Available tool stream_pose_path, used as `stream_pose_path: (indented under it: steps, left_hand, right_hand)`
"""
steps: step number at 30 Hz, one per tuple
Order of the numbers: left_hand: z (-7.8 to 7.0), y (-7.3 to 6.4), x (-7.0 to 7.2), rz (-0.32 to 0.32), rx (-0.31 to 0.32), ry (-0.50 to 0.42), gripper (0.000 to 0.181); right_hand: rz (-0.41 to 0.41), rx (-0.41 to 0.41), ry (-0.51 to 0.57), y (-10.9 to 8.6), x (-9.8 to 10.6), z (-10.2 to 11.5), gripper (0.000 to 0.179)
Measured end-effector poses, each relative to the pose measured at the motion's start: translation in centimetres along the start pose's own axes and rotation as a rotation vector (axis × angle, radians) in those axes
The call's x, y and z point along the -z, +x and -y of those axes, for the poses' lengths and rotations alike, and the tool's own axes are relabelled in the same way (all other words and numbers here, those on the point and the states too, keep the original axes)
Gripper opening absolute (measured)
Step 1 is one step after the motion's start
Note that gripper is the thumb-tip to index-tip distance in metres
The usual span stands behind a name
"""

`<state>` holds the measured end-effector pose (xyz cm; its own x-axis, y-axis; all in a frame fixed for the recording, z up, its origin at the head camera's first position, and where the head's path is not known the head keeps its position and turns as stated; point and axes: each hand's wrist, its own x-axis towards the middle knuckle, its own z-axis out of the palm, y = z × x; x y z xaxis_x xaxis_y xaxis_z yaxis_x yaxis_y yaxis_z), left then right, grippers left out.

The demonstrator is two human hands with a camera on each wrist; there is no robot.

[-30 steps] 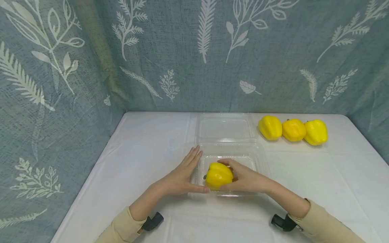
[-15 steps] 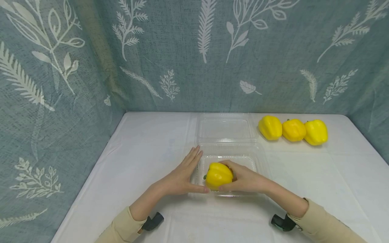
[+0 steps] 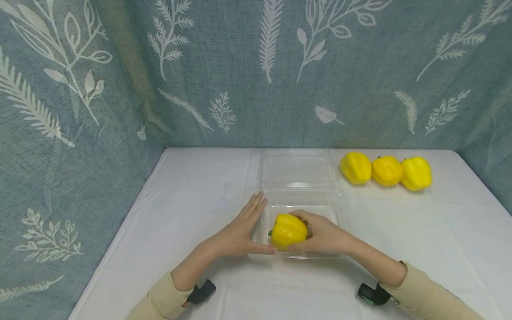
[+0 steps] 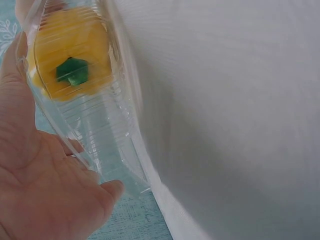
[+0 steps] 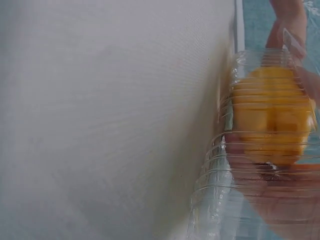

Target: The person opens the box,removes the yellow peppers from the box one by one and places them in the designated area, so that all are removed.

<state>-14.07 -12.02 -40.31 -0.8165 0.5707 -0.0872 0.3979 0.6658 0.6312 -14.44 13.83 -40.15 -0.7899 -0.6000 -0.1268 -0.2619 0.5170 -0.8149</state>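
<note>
A yellow bell pepper (image 3: pixel 288 231) sits on its side in the front left of a clear plastic clamshell container (image 3: pixel 343 209), its green stem facing left. My right hand (image 3: pixel 326 234) grips the pepper from the right, thumb in front and fingers behind. Along the container's left side lies my left hand (image 3: pixel 240 233), fingers straight at the rim and thumb across the front left corner. Through the ridged clear wall, the left wrist view shows the pepper's green stem (image 4: pixel 73 71). The right wrist view shows the pepper (image 5: pixel 272 112) through the opposite wall, partly blurred by the plastic.
The container's lid (image 3: pixel 298 170) lies folded back behind its base. Several yellow bell peppers (image 3: pixel 386 171) stand in a row at the back right of the white-covered table (image 3: pixel 200 178). A blue-green patterned curtain (image 3: pixel 240 89) hangs behind and at the left.
</note>
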Motion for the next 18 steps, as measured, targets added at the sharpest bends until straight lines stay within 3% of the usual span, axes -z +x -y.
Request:
stream_pose_path:
  steps: [18]
  left_hand:
    - [-0.1,-0.2,0.2,0.007,0.002,0.017,0.122]
  right_hand:
    - [-0.11,-0.042,0.048,-1.1,0.8,0.0,0.074]
